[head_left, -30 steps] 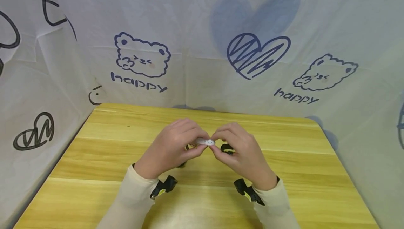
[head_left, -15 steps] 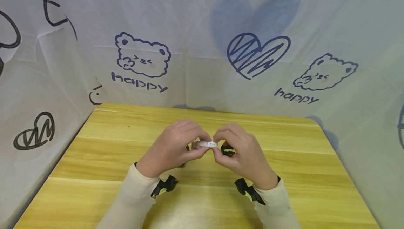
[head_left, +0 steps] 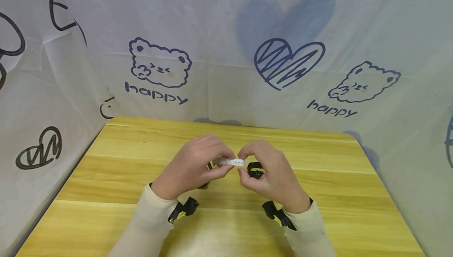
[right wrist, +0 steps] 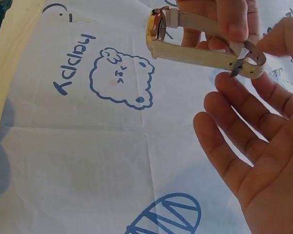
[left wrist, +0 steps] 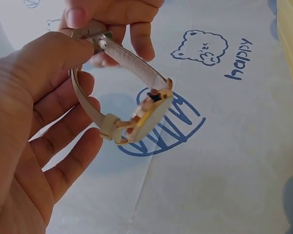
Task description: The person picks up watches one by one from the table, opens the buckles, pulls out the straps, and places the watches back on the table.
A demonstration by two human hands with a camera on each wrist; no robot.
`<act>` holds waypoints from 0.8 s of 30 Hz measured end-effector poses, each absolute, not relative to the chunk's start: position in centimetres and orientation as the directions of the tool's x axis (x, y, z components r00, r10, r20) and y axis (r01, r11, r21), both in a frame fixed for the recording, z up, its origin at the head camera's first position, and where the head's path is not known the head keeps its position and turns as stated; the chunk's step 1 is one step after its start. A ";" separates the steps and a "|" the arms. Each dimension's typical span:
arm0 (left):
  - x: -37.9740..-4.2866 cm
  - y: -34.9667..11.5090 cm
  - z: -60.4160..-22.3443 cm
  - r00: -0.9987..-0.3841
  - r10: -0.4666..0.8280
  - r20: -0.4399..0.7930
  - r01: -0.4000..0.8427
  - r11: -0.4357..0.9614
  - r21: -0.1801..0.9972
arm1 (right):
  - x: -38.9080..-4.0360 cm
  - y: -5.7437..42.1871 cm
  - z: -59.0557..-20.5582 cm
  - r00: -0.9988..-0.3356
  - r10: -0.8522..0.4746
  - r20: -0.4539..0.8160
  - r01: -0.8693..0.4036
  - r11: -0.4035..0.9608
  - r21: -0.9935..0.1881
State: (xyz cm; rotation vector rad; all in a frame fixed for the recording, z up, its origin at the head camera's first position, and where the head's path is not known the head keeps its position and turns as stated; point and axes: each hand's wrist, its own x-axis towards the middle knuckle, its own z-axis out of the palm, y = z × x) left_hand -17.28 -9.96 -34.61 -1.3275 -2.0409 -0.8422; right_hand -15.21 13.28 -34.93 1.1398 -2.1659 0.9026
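A wristwatch (head_left: 238, 162) with a whitish strap and gold-coloured case is held up between both hands. My left hand (head_left: 196, 166) pinches the strap beside its metal buckle (right wrist: 239, 62). The strap (left wrist: 134, 68) is fastened into a loop, and the watch case (left wrist: 154, 119) hangs on the far side of it. My right hand (head_left: 272, 168) is at the holed strap end (right wrist: 256, 68). Its index fingertip is right at the strap, the thumb stands a little off below, and the other fingers are loosely extended.
On the wooden table (head_left: 226, 229), a black looped band (head_left: 255, 169) shows beyond my right hand. Another dark thing (head_left: 204, 185) is mostly hidden behind the left hand. A white cloth (head_left: 226, 91) with drawings surrounds the back and sides.
My right thumb has come away from the strap end, widening the gap to the index finger. More of the strap's holes show. The left hand has kept its pinch.
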 end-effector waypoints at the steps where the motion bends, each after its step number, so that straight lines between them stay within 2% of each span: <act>1: -17.2 -10.0 -34.6 -0.355 0.579 0.734 0.928 0.316 0.199 | -15.2 13.3 -34.9 -0.504 -0.501 0.703 -0.852 0.419 -0.313; 13: -16.9 -9.9 -34.4 -0.432 0.594 0.679 0.898 0.358 0.257 | -15.2 13.1 -34.7 -0.487 -0.536 0.690 -0.850 0.472 -0.234; 24: -17.0 -9.8 -34.4 -0.395 0.593 0.702 0.906 0.377 0.191 | -15.3 13.2 -34.6 -0.491 -0.542 0.682 -0.847 0.480 -0.228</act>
